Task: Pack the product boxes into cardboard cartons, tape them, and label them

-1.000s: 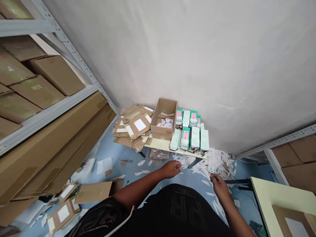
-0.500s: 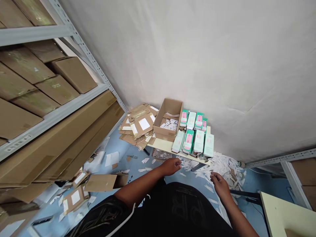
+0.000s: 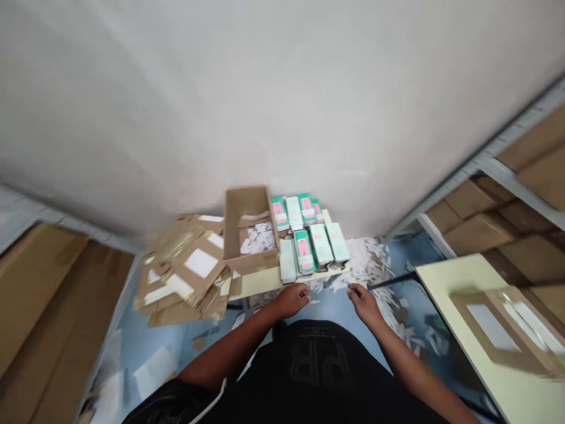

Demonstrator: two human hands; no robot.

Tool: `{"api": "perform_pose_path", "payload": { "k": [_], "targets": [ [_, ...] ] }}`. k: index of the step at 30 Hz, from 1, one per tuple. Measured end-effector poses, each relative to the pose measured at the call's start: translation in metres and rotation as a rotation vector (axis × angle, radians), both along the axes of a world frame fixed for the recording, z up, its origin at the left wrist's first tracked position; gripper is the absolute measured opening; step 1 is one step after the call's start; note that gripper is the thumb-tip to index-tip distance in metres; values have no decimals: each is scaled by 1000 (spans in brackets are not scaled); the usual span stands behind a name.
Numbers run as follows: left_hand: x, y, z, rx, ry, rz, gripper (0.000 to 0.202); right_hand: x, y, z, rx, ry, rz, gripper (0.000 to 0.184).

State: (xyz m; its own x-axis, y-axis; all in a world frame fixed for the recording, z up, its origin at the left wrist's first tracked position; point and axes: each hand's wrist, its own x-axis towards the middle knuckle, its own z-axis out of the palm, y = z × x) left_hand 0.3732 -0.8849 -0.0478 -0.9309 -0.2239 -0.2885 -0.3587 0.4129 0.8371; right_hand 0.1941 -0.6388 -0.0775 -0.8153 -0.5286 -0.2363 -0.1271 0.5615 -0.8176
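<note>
Your left hand (image 3: 292, 298) and right hand (image 3: 362, 297) hover loosely open and hold nothing, just short of the low table (image 3: 256, 284). Reach forward squarely for the nearest green-and-pink carton (image 3: 304, 251) in the front row and grip its long sides. Beyond sits the open cardboard box (image 3: 247, 229), with flattened cardboard (image 3: 188, 268) on its left.

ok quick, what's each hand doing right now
Left hand: loosely curled, holding nothing visible, by the small table's front edge.
Right hand: open, empty, near it.
</note>
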Motion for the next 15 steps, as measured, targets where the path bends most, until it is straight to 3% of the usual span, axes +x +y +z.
{"api": "perform_pose_path", "payload": {
  "k": [4, 7, 11, 15],
  "targets": [
    [-30, -3, -7, -5, -31, -151, 32, 11, 18, 6, 12, 6, -154, 41],
    [-60, 9, -12, -12, -28, -260, 33, 15, 47, 4, 12, -26, -270, 40],
    [-108, 50, -14, -16, -6, -375, 33, 11, 105, -1, -10, -66, -393, 38],
    [-160, 109, -14, -29, -11, -472, 33, -8, 179, -8, 9, -57, -492, 40]
  ]
}}
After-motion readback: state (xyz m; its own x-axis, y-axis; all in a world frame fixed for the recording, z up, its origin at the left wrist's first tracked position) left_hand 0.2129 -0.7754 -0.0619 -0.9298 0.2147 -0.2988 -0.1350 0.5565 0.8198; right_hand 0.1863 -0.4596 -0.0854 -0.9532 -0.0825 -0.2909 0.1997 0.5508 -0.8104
